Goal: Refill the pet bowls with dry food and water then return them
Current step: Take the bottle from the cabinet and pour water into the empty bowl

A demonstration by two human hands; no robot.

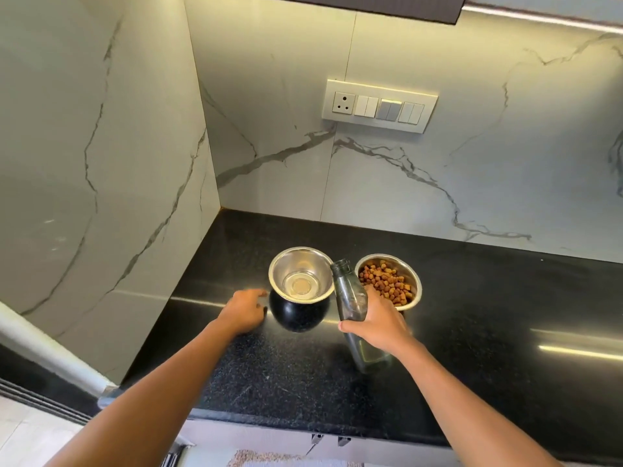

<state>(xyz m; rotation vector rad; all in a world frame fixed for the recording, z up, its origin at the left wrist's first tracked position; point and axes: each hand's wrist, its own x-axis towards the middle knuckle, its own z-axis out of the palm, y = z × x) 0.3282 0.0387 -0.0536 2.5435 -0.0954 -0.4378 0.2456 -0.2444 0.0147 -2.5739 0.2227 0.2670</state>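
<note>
Two steel pet bowls stand side by side on the black countertop (256,365). The left bowl (301,281) has a black outside and holds a little water at its bottom. Brown dry food fills the right bowl (387,281). My right hand (377,321) is wrapped around a clear, uncapped bottle (350,298), tilted so its open neck reaches the left bowl's right rim. My left hand (246,310) rests against the left bowl's left side, fingers curled at its wall.
Marble walls close in the counter at the back and on the left, forming a corner. A switch panel (379,106) with a socket is on the back wall. The counter's front edge runs below my forearms. A patterned mat (269,460) lies on the floor.
</note>
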